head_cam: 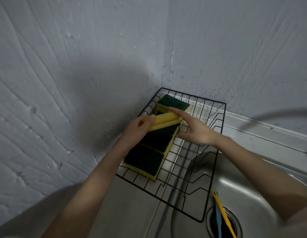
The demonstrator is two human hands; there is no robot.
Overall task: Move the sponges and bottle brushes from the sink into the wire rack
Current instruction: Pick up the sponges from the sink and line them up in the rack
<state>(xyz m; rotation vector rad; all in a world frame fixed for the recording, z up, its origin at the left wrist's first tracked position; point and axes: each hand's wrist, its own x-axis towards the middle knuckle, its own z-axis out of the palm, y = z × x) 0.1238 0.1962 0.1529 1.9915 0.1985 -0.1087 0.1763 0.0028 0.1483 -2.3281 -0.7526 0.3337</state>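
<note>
No readable writing or brand on anything in view.

Surroundings: pale textured wall point(63, 66) meets in a corner behind the wire rack point(216, 152). Black wire rack sits in that corner on the steel counter point(132, 203), its right portion overhanging the sink point(243, 186). Sink is stainless, round drain point(231, 219) at lower right. A blurred curved shape at far right, above the sink, cannot be identified.

Sponges: a row of yellow sponges with dark green scouring faces along the rack's left side. Nearest sponge point(144, 162) lies green side up at the rack's front edge; next sponge point(158, 141) just behind it, touching. Far sponge point(173, 103) sits at the back corner, green side up, resting higher than the others.

Left hand point(139, 126) grips a tilted sponge point(166, 121) by its left end, fingers curled round it; yellow side faces up, green edge showing below. Right hand point(199, 129) has fingers mostly straight, index finger laid across the top right end of the same sponge, not curled round it. Both forearms reach in from the bottom of the view and hide part of the rack's left edge.

Brushes: two slim handles, one yellow brush point(223, 215) and one blue brush point(217, 219), lie in the sink across the drain, side by side; bristle ends out of view.
</note>
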